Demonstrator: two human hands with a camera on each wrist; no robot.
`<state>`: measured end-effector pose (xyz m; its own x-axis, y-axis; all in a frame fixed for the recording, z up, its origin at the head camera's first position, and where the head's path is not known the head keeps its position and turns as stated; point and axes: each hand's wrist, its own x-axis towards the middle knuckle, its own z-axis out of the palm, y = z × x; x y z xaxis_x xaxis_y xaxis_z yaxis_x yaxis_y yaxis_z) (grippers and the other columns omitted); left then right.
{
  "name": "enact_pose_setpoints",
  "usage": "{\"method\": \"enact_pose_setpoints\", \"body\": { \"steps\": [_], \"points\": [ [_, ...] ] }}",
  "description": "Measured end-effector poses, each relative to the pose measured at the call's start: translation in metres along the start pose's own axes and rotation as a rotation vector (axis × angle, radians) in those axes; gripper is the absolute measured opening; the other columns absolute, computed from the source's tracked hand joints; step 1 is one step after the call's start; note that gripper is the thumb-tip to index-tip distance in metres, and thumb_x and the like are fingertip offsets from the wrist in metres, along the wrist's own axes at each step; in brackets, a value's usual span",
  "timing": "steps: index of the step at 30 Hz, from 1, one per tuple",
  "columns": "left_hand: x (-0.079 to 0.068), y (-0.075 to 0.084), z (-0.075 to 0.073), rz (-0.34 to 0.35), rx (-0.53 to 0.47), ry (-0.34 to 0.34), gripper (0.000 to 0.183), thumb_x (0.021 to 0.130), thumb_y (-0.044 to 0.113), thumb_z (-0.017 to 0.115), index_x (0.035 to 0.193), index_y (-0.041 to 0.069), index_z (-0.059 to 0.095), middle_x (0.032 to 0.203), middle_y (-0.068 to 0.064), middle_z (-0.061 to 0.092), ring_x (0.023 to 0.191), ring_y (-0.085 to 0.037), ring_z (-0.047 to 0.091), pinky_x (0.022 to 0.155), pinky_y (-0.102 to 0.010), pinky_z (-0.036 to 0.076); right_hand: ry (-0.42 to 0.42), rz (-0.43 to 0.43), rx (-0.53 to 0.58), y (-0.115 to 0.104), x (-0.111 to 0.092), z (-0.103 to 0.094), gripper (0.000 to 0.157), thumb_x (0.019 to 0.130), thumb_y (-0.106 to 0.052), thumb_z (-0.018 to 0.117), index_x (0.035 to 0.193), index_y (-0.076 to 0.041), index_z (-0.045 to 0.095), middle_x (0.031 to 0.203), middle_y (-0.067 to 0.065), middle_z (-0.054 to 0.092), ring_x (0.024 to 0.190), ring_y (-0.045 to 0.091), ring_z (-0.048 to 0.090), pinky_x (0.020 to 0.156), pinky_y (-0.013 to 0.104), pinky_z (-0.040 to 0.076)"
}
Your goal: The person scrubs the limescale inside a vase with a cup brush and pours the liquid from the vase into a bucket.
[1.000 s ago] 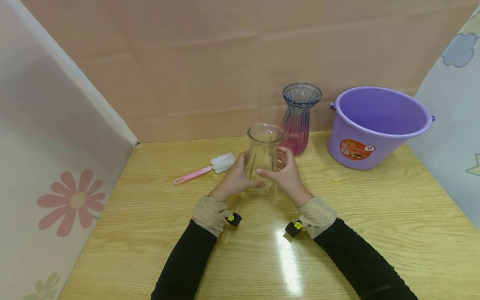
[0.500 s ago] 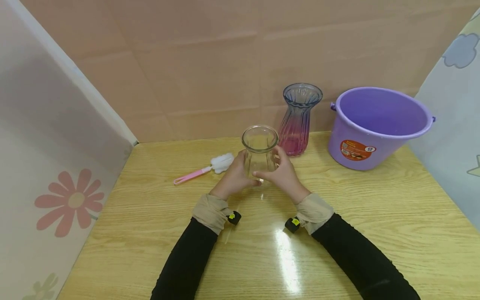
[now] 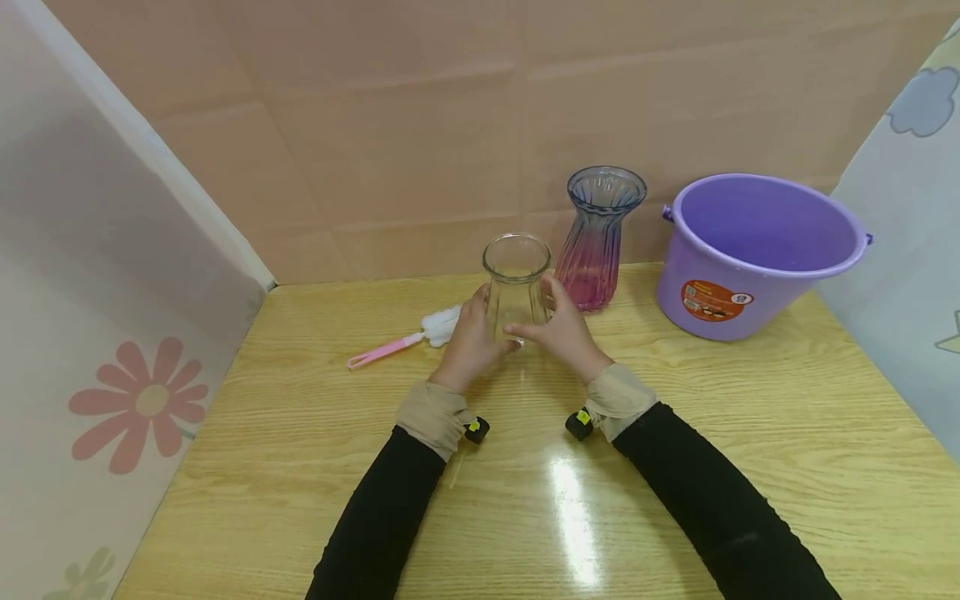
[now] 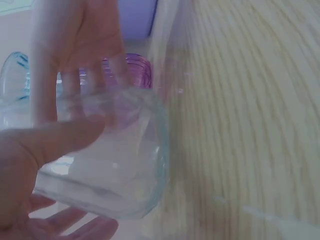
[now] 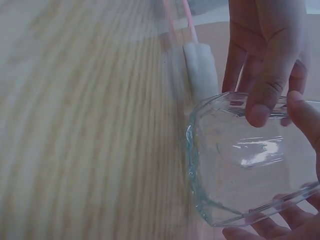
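Observation:
Between both hands stands a clear glass vase with a flared round rim, its base close over the wooden table. My left hand grips its left side, thumb across the front. From the right, my right hand holds it with curled fingers and its thumb laid over the near face. In the left wrist view the glass vase fills the middle. The right wrist view shows the thick base of the glass vase. Just left of my left hand lies a white sponge brush with a pink handle, its head partly hidden.
A ribbed vase, blue above and pink below, stands behind my right hand. Farther right is a purple bucket with an orange label. The wooden table meets a tan backdrop at the rear.
Both hands have carried the clear glass vase a little left and away from me, higher in the head view. My left hand now overlaps more of the brush's head. The bucket and ribbed vase stay put.

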<state>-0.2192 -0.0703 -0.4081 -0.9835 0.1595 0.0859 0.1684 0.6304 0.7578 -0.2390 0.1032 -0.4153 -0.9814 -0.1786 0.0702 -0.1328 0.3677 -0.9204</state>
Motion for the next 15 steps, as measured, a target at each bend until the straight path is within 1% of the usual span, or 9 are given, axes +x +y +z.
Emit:
{"method": "enact_pose_setpoints", "body": {
  "steps": [2,4,9,15],
  "points": [
    [0.001,0.001,0.003,-0.016,0.025,0.033,0.104,0.080,0.014,0.088,0.158,0.000,0.020,0.152,-0.029,0.036,0.137,-0.041,0.043,0.113,-0.049,0.039,0.011,-0.005,-0.007,0.001,0.005,0.001,0.103,0.079,-0.028,0.090,0.158,-0.010,0.026,0.162,0.019,0.028,0.145,0.041,0.033,0.116,0.055,0.032],
    [0.002,0.002,0.005,-0.023,0.030,0.068,0.098,0.083,0.014,0.086,0.157,0.000,0.023,0.148,-0.030,0.039,0.134,-0.041,0.046,0.112,-0.048,0.041,0.024,-0.012,-0.018,0.002,0.009,0.003,0.104,0.079,-0.028,0.090,0.159,-0.010,0.025,0.162,0.019,0.028,0.146,0.040,0.032,0.117,0.053,0.031],
    [0.008,0.003,0.007,-0.036,-0.019,0.144,0.083,0.091,0.018,0.078,0.155,0.001,0.028,0.144,-0.027,0.044,0.132,-0.040,0.048,0.108,-0.049,0.044,0.045,-0.045,-0.036,0.001,0.020,0.006,0.107,0.079,-0.027,0.090,0.160,-0.010,0.023,0.163,0.017,0.029,0.148,0.037,0.030,0.119,0.051,0.027],
    [0.015,0.001,0.008,-0.055,-0.081,0.185,0.078,0.094,0.018,0.074,0.156,0.004,0.028,0.147,-0.023,0.044,0.134,-0.039,0.047,0.108,-0.049,0.044,0.031,-0.048,-0.072,-0.001,0.031,0.007,0.109,0.083,-0.031,0.086,0.162,-0.007,0.015,0.165,0.020,0.023,0.150,0.036,0.024,0.121,0.051,0.024]
  ]
}}
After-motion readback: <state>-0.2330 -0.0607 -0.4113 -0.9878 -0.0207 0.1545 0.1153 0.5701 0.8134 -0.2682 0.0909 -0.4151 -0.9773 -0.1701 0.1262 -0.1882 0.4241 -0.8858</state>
